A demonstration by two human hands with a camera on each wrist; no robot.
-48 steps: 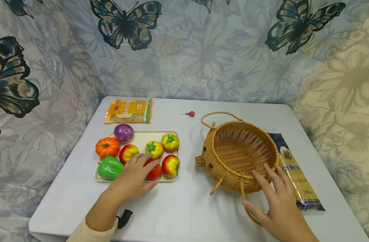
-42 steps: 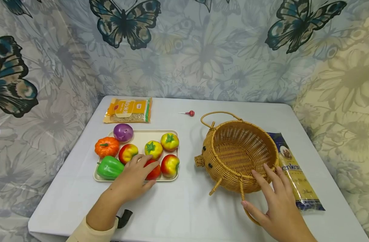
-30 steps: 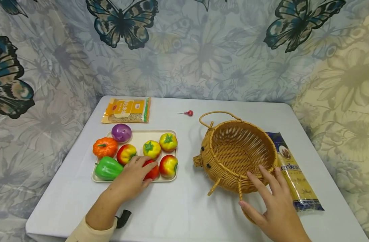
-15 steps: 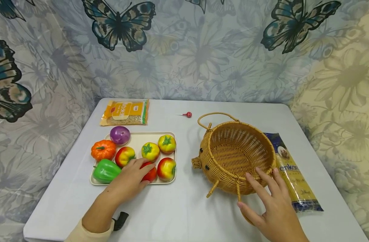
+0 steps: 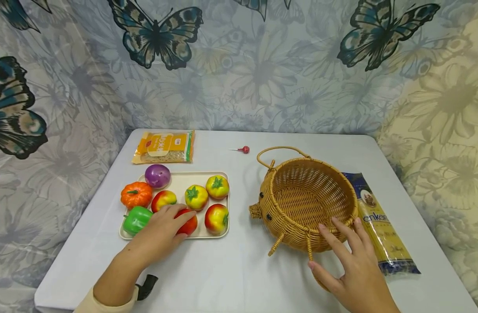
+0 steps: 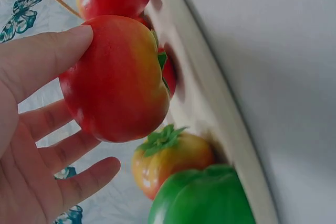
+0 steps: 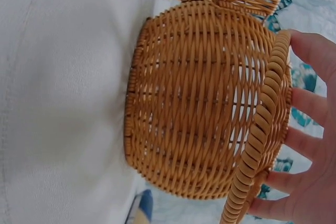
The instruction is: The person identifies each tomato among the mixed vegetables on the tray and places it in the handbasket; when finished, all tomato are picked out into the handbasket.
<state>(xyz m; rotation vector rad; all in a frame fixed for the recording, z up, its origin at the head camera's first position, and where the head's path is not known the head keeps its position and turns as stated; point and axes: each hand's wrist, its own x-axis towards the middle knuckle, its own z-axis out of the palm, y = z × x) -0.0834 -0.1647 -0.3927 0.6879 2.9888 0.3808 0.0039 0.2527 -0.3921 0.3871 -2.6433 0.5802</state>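
A round red-and-yellow persimmon (image 6: 115, 80) sits between the thumb and fingers of my left hand (image 5: 160, 230). In the head view this persimmon is over the front of the cream tray (image 5: 207, 237), partly covered by my fingers. A second red persimmon (image 5: 216, 218) lies just to its right. My right hand (image 5: 356, 269) has its fingers spread, fingertips resting at the near rim of the pig-shaped wicker basket (image 5: 268, 219). Its thumb tip touches the basket's near handle (image 7: 268, 90), which hangs down over the side. Only woven bottom shows inside the basket.
Also on the tray are a purple eggplant (image 5: 158, 176), a small pumpkin (image 5: 136, 194), a green bell pepper (image 5: 137, 220) and several more persimmons (image 5: 196, 197). Behind stand a yellow grain bag (image 5: 164, 147) and a red lollipop (image 5: 245, 149). A blue-and-gold packet (image 5: 383, 230) lies right of the basket.
My left hand has moved slightly left and toward me, carrying the persimmon leftward, away from its right neighbour. My right hand has hardly moved at the basket. The head view has shifted a little.
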